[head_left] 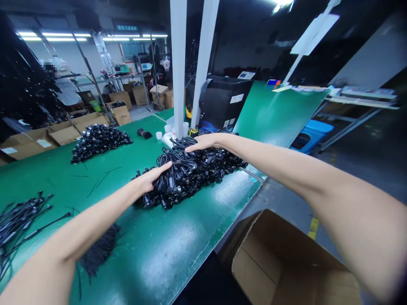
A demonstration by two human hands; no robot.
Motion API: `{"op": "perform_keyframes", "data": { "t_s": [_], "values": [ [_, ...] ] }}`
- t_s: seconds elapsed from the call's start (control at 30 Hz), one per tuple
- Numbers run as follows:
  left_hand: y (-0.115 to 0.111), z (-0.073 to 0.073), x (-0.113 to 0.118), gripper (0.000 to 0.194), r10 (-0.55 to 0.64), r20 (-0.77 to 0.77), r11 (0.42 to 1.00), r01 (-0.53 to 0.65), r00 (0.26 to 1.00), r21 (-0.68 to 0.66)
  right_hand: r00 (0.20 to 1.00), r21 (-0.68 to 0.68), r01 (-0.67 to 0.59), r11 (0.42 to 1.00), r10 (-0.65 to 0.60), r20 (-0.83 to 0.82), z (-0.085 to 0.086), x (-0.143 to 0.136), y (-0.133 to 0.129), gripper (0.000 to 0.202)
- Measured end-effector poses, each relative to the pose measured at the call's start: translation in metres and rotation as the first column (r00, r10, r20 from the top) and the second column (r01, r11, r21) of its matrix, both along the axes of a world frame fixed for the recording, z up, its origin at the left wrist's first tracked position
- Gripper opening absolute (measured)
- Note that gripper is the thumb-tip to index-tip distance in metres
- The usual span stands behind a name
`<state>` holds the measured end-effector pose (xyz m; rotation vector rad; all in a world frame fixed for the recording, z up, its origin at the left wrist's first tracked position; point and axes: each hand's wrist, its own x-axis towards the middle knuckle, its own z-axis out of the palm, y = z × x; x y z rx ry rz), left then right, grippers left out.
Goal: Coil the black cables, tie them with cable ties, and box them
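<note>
A large heap of coiled black cables (197, 178) with plugs lies on the green table in front of me. My left hand (155, 176) grips the left side of the heap, its thumb over the coils and its other fingers hidden among them. On the heap's upper far side, my right hand (203, 142) holds cables too; its thumb points left and the remaining fingers are out of sight behind the coils. Both hands are closed around a clump of the cables between them.
A second cable pile (100, 142) sits farther left on the green table (178, 250). Loose cables (22, 224) and a bundle of black strips (100, 250) lie near my left arm. White posts (178, 63) rise behind the heap. An open cardboard box (263, 262) stands below the table's right edge.
</note>
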<state>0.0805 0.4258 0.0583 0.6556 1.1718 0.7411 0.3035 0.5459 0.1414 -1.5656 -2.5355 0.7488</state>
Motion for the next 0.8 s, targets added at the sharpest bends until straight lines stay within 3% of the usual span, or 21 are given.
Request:
{"op": "perform_keyframes", "data": {
  "t_s": [0.1, 0.2, 0.37, 0.5, 0.57, 0.63, 0.7, 0.8],
  "values": [
    [-0.021, -0.008, 0.01, 0.047, 0.163, 0.136, 0.974, -0.182, 0.977, 0.138, 0.978, -0.057, -0.171, 0.984, 0.162, -0.131, 0.006, 0.002, -0.02, 0.064],
    [-0.037, -0.013, 0.014, 0.052, 0.207, 0.15, 0.947, -0.236, 0.967, 0.219, 0.941, -0.101, -0.279, 0.955, 0.251, -0.225, 0.008, -0.003, -0.037, 0.066],
    [-0.055, -0.02, 0.006, 0.066, 0.084, 0.187, 0.934, -0.143, 0.979, 0.326, 0.842, -0.128, -0.391, 0.911, 0.298, -0.449, -0.009, 0.003, -0.063, 0.079],
    [-0.073, -0.026, 0.008, 0.06, -0.06, 0.03, 0.825, 0.032, 0.998, 0.564, 0.804, -0.045, -0.308, 0.95, 0.235, -0.545, -0.031, 0.03, -0.096, 0.092],
    [-0.082, -0.031, 0.011, 0.067, -0.074, -0.108, 0.764, 0.126, 0.991, 0.633, 0.795, -0.02, -0.275, 0.961, 0.215, -0.567, -0.046, 0.044, -0.116, 0.098],
    [-0.091, -0.037, 0.014, 0.087, -0.031, -0.206, 0.724, 0.164, 0.978, 0.67, 0.786, -0.01, -0.249, 0.968, 0.196, -0.587, -0.067, 0.055, -0.137, 0.105],
    [-0.098, -0.045, 0.015, 0.106, -0.004, -0.286, 0.687, 0.21, 0.958, 0.695, 0.772, -0.001, -0.201, 0.98, 0.158, -0.615, -0.096, 0.063, -0.157, 0.11],
    [-0.106, -0.056, 0.017, 0.115, -0.032, -0.422, 0.62, 0.349, 0.906, 0.703, 0.716, 0.035, -0.107, 0.994, 0.102, -0.69, -0.143, 0.069, -0.182, 0.114]
  ]
}}
